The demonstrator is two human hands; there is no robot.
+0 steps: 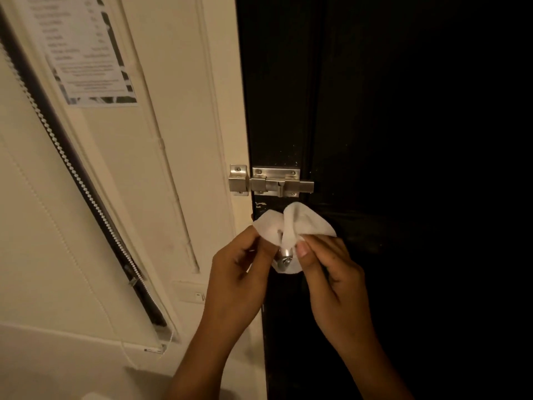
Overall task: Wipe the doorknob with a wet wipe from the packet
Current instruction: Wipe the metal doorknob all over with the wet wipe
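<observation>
Two hands share one wet wipe (291,226) in the head view, and the doorknob (285,256) is the landmark for everything else. The left hand (245,264) sits just left of the knob, its fingers pinched shut on the wipe's left edge; the right hand (328,264) sits just right of it, thumb and fingers clamped on the right edge. The wipe is stretched between them and draped over the top of the knob, which pokes out beneath the cloth, lying squarely between the hands and a little beyond the fingertips. Both hands look about equally near, so a back-and-forth pull across the knob seems the likely step.

Only a small shiny part of the knob shows; its shape and long axis are hard to judge. A metal slide bolt (271,181) is fixed just above the knob on the dark door (403,140). The door's lower face is lost in shadow. No packet can be made out.
</observation>
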